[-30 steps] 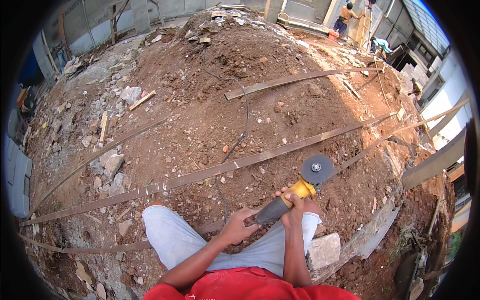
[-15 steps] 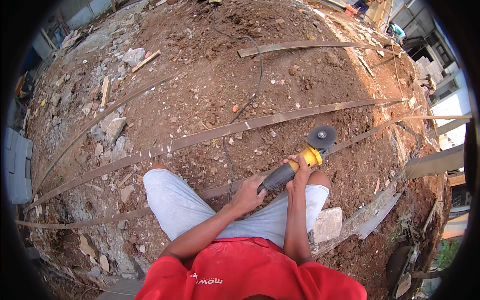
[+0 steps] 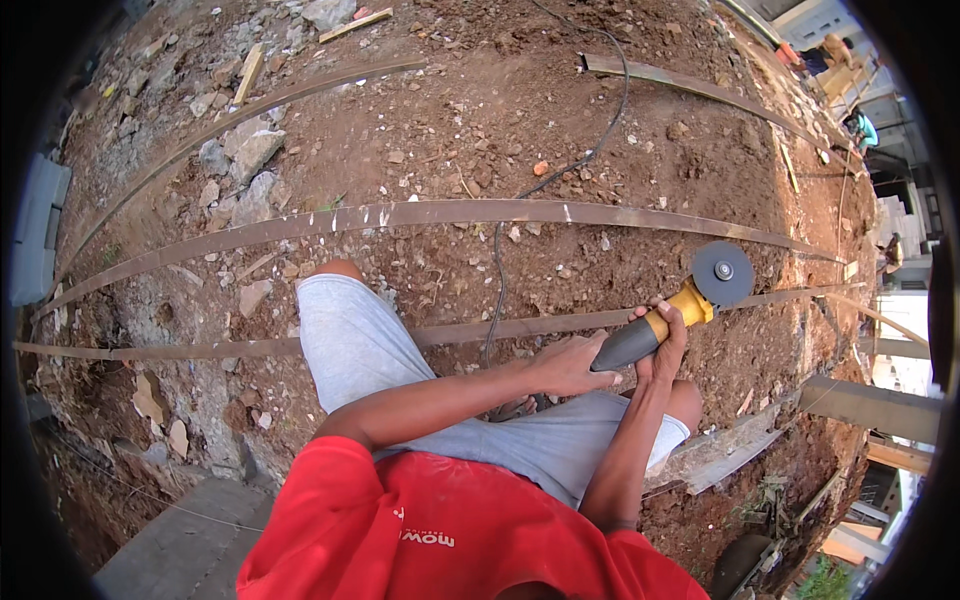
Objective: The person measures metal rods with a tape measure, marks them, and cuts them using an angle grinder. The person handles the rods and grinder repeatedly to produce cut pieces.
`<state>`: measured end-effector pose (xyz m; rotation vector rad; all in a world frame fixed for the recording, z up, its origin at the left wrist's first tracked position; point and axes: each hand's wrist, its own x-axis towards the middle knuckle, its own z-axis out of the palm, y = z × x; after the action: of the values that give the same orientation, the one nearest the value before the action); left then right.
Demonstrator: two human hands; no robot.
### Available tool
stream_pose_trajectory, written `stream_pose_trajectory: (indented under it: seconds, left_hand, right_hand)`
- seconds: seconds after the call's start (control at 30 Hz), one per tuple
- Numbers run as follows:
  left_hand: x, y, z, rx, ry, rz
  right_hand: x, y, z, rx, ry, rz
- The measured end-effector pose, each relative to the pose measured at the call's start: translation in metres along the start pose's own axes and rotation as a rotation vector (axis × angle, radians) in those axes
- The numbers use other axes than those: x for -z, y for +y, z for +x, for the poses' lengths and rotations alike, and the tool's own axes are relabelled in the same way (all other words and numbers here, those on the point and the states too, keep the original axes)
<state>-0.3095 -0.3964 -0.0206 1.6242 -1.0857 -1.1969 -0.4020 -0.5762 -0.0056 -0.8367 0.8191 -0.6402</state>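
Note:
An angle grinder (image 3: pixel 655 328) with a dark grey handle, yellow neck and round grey disc (image 3: pixel 722 274) is held out over reddish dirt. My left hand (image 3: pixel 572 364) grips the rear of the handle. My right hand (image 3: pixel 664 345) wraps the front part, just behind the yellow neck. The disc hovers close to a long rusty metal strip (image 3: pixel 790 296) that runs across the ground. A black power cord (image 3: pixel 500 270) trails from the grinder away over the soil. My knees in grey shorts (image 3: pixel 350 335) are bent below the tool.
Several long flat metal strips (image 3: pixel 420 214) lie across the dirt. Stones and rubble (image 3: pixel 245 155) are scattered at the left, wood scraps (image 3: pixel 350 24) at the top. A concrete slab (image 3: pixel 180 545) sits bottom left. Other people (image 3: pixel 862 130) work far right.
The view has tilted down and closer; the grinder stays in both hands and its disc has come nearer to the metal strip at the right.

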Motion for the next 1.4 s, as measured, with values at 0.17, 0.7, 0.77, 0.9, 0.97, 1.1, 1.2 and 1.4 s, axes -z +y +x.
stream_pose_trajectory:
  seconds: [0.17, 0.7, 0.77, 0.9, 0.97, 1.1, 1.2, 1.4]
  left_hand:
    - [0.083, -0.006, -0.007, -0.286, 0.230, 0.271]
    - [0.255, -0.081, -0.040, 0.342, 0.365, 0.668]
    - [0.253, -0.078, -0.038, 0.357, 0.374, 0.688]
    - [0.232, -0.070, -0.035, 0.239, 0.500, 0.833]
    - [0.223, -0.074, -0.034, 0.190, 0.556, 0.875]
    - [0.213, -0.069, -0.028, 0.180, 0.565, 0.900]
    - [0.209, -0.077, -0.026, 0.133, 0.620, 0.922]
    - [0.213, -0.089, -0.021, 0.111, 0.608, 0.982]
  right_hand:
    - [0.000, -0.009, -0.001, 0.076, -0.014, -0.127]
    - [-0.005, -0.024, 0.011, 0.043, -0.315, -0.560]
    - [0.004, -0.009, 0.018, 0.033, -0.270, -0.590]
    - [0.014, 0.019, 0.011, -0.011, -0.204, -0.548]
    - [0.013, 0.024, 0.008, -0.012, -0.196, -0.578]
    - [0.014, 0.020, 0.013, -0.017, -0.225, -0.491]
    - [0.016, 0.020, 0.016, -0.017, -0.186, -0.504]
    - [0.010, 0.021, 0.020, -0.018, -0.163, -0.608]
